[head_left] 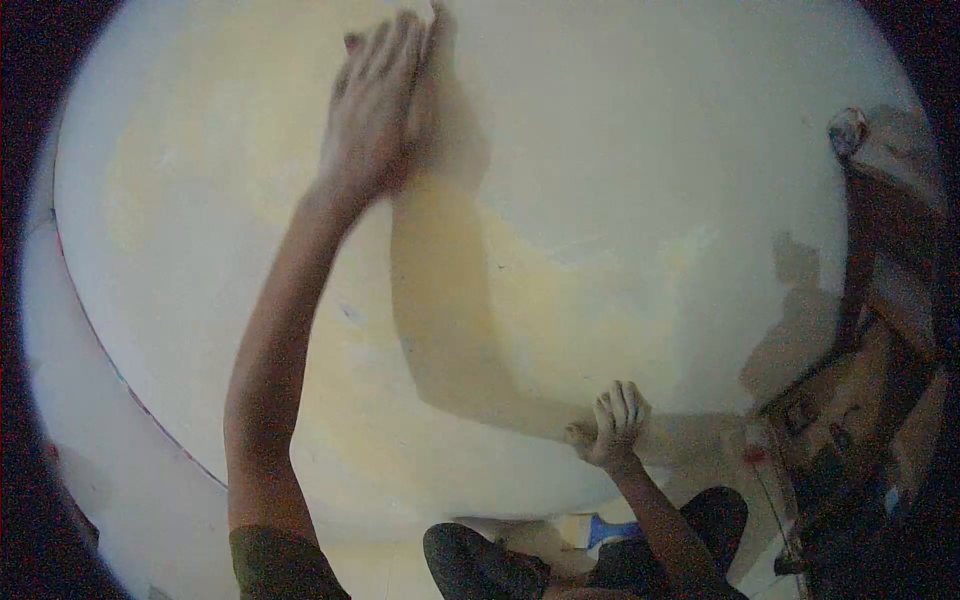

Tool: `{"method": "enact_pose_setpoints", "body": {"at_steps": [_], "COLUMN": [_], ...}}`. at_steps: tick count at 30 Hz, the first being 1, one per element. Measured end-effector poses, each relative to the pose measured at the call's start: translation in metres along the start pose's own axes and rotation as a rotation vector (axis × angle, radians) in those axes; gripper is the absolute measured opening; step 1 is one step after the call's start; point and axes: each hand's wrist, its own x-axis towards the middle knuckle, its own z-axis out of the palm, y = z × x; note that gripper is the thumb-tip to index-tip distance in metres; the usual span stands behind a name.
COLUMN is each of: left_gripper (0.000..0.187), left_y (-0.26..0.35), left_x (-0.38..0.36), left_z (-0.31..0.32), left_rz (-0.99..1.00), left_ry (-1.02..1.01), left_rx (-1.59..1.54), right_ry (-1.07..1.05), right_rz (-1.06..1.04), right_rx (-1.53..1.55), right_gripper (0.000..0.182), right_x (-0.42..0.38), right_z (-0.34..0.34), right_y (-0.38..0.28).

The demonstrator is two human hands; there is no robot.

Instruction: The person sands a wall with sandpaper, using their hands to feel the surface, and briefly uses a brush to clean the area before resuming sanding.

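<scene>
My left hand [378, 110] reaches far up a large pale surface [640, 150] patched in yellow and white. Its fingers are long and side by side, pressed against that surface. A small dark reddish edge [352, 42] shows beside the fingertips; what lies under the palm is hidden. Lower right, my right hand [618, 425] rests on the same surface, fingers partly apart and thumb out to the left, with light dust on them. Nothing shows in it.
A blue-handled tool with a pale flat end [605, 530] lies by my dark-clothed knees [480, 560]. At the right stand dark, box-like things [850, 400], partly in shadow, with a crumpled pale object [848, 130] above. A thin dark line [130, 395] edges the surface at left.
</scene>
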Motion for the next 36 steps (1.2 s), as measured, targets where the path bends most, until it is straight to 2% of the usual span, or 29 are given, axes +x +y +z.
{"method": "enact_pose_setpoints", "body": {"at_steps": [3,4,5,6,8,10,12,15,16,18,20,21,22,24,25,27,28,30,32,34,36], "left_gripper": [0.063,0.065,0.062,0.071,0.093,0.052,0.053,0.057,0.059,0.069,0.06,0.061,0.063,0.063,0.062,0.061,0.061,0.059,0.057,0.057,0.057], "left_y": [-0.018,-0.046,-0.072,-0.072,-0.059,-0.033,0.016,-0.016,-0.029,-0.027,-0.023,0.007,0.02,0.004,-0.031,-0.051,-0.043,-0.026,0.019,-0.005,-0.075], "left_x": [-0.001,0.02,0.08,0.106,0.091,0.008,-0.031,0.01,0.038,0.057,0.009,-0.022,-0.042,-0.028,-0.006,0.032,0.021,-0.01,-0.035,-0.012,0.037], "left_z": [-0.006,0.0,-0.004,-0.02,-0.029,-0.003,-0.014,0.02,0.041,0.012,0.024,0.011,0.0,-0.008,-0.01,-0.031,-0.037,0.002,-0.015,-0.006,0.029], "left_rz": [0.015,0.02,-0.062,-0.045,-0.028,0.073,0.001,0.114,0.035,0.014,-0.046,-0.067,-0.053,-0.029,-0.022,-0.083,-0.099,0.009,-0.02,-0.019,0.002], "left_ry": [-0.025,-0.005,-0.157,-0.157,-0.151,0.086,0.027,0.054,-0.105,-0.159,-0.091,-0.082,-0.037,-0.076,-0.074,-0.081,-0.051,0.049,0.022,-0.061,-0.03], "left_rx": [-0.039,-0.054,0.011,0.062,0.165,0.035,-0.051,0.071,-0.061,0.089,-0.12,0.005,-0.136,-0.052,-0.03,-0.02,-0.026,-0.074,-0.14,-0.011,-0.013], "right_ry": [-0.02,-0.017,-0.008,-0.007,-0.034,-0.061,-0.067,-0.042,-0.041,-0.04,-0.043,-0.037,-0.033,-0.034,-0.049,-0.09,-0.099,-0.124,-0.068,-0.053,-0.052], "right_rz": [0.025,0.038,0.058,0.069,0.056,0.044,0.021,0.011,0.015,-0.015,-0.02,-0.016,-0.019,-0.007,-0.006,-0.028,-0.024,0.024,0.017,0.009,0.008], "right_rx": [-0.013,-0.03,-0.038,-0.043,0.02,0.014,-0.072,-0.072,-0.076,-0.093,-0.09,-0.086,-0.064,-0.036,-0.069,-0.12,-0.09,-0.037,-0.037,-0.064,-0.075], "right_gripper": [0.069,0.067,0.065,0.063,0.063,0.065,0.068,0.069,0.069,0.07,0.069,0.069,0.069,0.069,0.069,0.069,0.069,0.071,0.066,0.063,0.063], "right_x": [-0.006,-0.008,0.002,0.001,-0.025,-0.031,-0.022,-0.031,-0.038,-0.042,-0.039,-0.039,-0.037,-0.039,-0.027,-0.033,-0.036,-0.03,-0.025,-0.03,-0.033], "right_z": [0.002,0.004,-0.016,-0.032,-0.022,-0.008,0.004,0.015,0.019,0.017,0.01,0.007,0.007,0.005,0.002,0.0,0.0,0.002,0.007,0.003,0.017], "right_y": [-0.009,-0.01,-0.004,-0.004,-0.008,-0.015,-0.013,0.009,0.021,0.027,0.014,0.011,0.008,-0.002,-0.02,-0.028,-0.026,-0.024,-0.02,-0.01,-0.008]}}
